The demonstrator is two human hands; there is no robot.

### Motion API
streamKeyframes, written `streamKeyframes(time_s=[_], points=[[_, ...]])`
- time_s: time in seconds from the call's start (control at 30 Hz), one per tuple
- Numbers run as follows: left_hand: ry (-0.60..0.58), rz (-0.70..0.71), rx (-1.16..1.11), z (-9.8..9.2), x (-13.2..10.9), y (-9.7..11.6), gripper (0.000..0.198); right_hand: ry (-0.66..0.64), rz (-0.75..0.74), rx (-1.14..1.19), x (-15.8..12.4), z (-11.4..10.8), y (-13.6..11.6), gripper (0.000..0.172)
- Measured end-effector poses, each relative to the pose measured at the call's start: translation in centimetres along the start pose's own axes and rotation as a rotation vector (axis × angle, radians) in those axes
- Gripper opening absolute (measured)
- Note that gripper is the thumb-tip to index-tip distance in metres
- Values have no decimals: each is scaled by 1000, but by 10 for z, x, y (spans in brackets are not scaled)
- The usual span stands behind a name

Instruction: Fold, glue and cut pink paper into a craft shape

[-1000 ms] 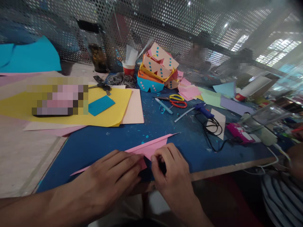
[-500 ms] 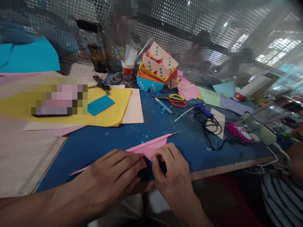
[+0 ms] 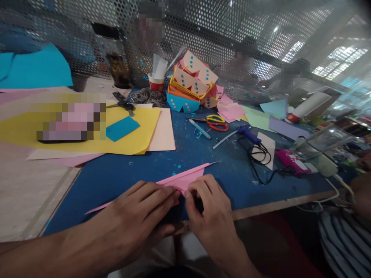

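A folded piece of pink paper (image 3: 189,178) lies slanting on the blue tabletop near its front edge. Its long upper border is folded into a narrow strip, with a thin pointed end at the right. My left hand (image 3: 145,206) covers the middle of the paper, fingers close together and curled onto it; the thumb hangs lower, near the table edge. With thumb and forefinger, my right hand (image 3: 208,208) pinches the paper's lower right edge. The other fingers of that hand are bent. Part of the paper is hidden beneath my left hand.
Scissors (image 3: 218,125), a pale blue pen (image 3: 199,128) and a blue glue gun (image 3: 249,134) with a looped cord lie beyond my hands. Paper masks (image 3: 191,83) are stacked behind. Yellow paper (image 3: 139,133) lies left. Another person's striped sleeve (image 3: 337,235) is at right.
My left fingertips have shifted slightly toward the right hand, closing the dark gap by the paper's lower edge. My right hand keeps its pinch nearly in place.
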State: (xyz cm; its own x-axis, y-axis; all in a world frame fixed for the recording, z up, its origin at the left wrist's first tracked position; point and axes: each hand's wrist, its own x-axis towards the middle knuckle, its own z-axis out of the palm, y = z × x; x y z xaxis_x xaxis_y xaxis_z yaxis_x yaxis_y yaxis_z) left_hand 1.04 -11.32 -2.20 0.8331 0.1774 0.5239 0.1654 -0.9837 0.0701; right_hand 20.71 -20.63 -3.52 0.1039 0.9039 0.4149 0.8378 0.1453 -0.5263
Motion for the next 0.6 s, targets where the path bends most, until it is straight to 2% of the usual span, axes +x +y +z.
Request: streamKeyframes(time_s=[0.23, 0.4, 0.6], points=[[-40, -12, -22, 5, -5, 0, 33, -5, -1, -4, 1, 0, 0, 15], [-63, -21, -26, 3, -4, -1, 35, 10, 20, 114, 0, -5, 1, 15], [-95, 15, 3, -6, 2, -2, 37, 131, 33, 188, -5, -11, 4, 16]])
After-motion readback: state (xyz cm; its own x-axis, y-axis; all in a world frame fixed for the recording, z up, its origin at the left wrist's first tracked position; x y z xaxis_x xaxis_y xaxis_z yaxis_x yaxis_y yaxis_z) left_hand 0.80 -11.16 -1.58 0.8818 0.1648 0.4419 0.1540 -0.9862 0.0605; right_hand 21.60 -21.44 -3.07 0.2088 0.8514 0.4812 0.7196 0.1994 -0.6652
